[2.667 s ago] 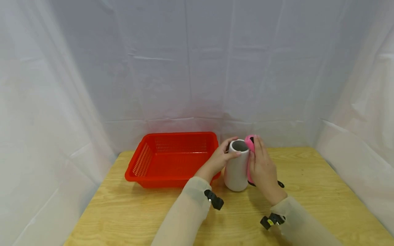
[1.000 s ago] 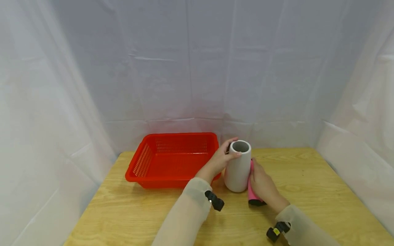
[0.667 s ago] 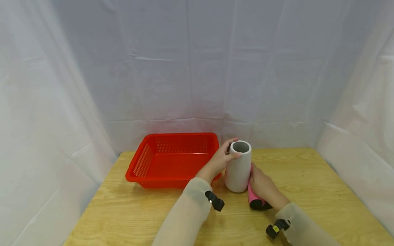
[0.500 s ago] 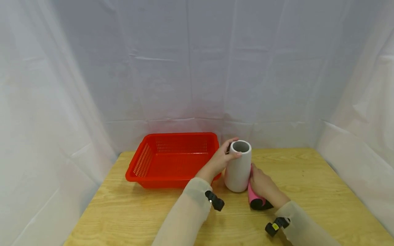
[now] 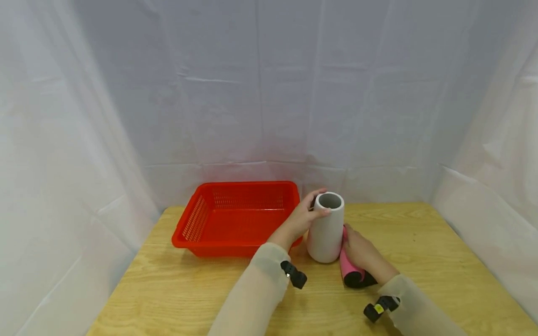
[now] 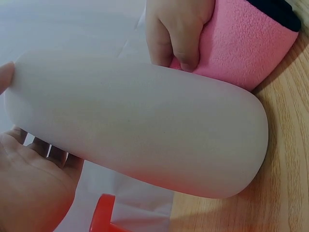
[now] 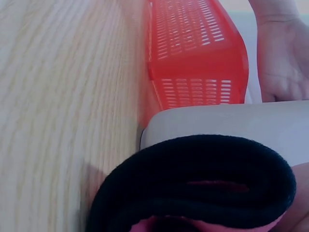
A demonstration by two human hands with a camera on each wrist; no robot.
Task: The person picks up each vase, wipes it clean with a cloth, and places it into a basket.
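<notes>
A white cylindrical vase [image 5: 324, 229] stands upright on the wooden table [image 5: 210, 298], its open mouth up. My left hand [image 5: 303, 215] grips it near the rim, thumb on the near side. Low on the vase's right side, my right hand [image 5: 360, 252] holds a rolled pink cloth with a black lining [image 5: 352, 272], and the cloth touches the vase. The left wrist view shows the vase [image 6: 140, 130], the pink cloth [image 6: 241, 43] and right-hand fingers [image 6: 176, 29] curled on the cloth. In the right wrist view the cloth's black end [image 7: 193, 186] fills the foreground against the vase [image 7: 227, 125].
A red perforated plastic basket [image 5: 201, 217] sits just left of the vase at the back of the table, also seen as the basket [image 7: 193, 53] in the right wrist view. White sheeting [image 5: 269, 93] closes off the back and both sides.
My right hand has slid the pink cloth down from the vase's rim to its base and a little toward me. The left hand and vase have stayed put.
</notes>
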